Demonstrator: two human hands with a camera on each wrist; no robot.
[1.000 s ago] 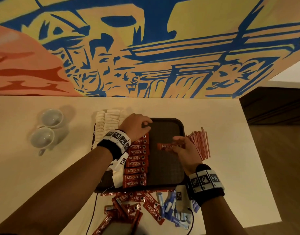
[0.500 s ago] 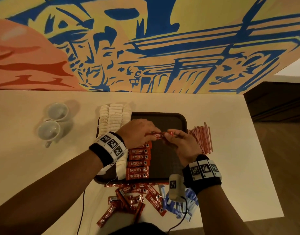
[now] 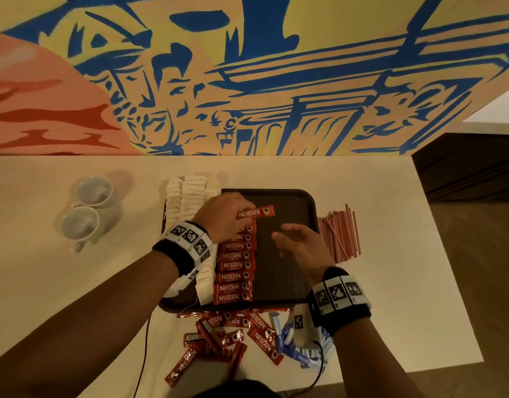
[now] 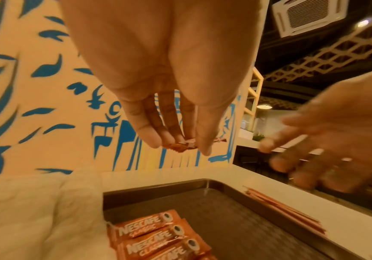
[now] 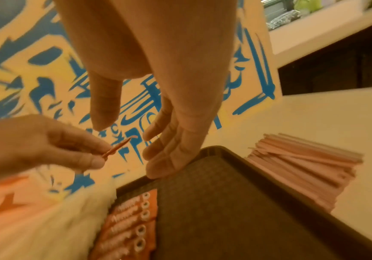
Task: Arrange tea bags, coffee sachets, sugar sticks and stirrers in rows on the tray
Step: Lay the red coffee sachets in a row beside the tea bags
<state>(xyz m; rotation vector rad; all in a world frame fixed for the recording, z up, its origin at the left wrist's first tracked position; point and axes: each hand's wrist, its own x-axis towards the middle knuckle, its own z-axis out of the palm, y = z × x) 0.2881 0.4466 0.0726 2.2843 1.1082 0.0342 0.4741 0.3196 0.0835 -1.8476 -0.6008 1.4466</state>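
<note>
A dark tray lies on the pale counter. White tea bags run down its left side, with a row of red coffee sachets beside them. My left hand pinches one more red sachet just above the far end of that row. My right hand hovers over the tray's bare middle, fingers straight and holding nothing. Red stirrers lie in a pile right of the tray.
Loose red sachets and blue sugar sticks lie heaped on the counter in front of the tray. Two white cups stand at the left. A painted wall rises behind the counter, whose right edge drops to a wooden floor.
The right hand passed the red sachet to the left hand and let go, then drew back. The left hand carried it toward the far end of the sachet row.
</note>
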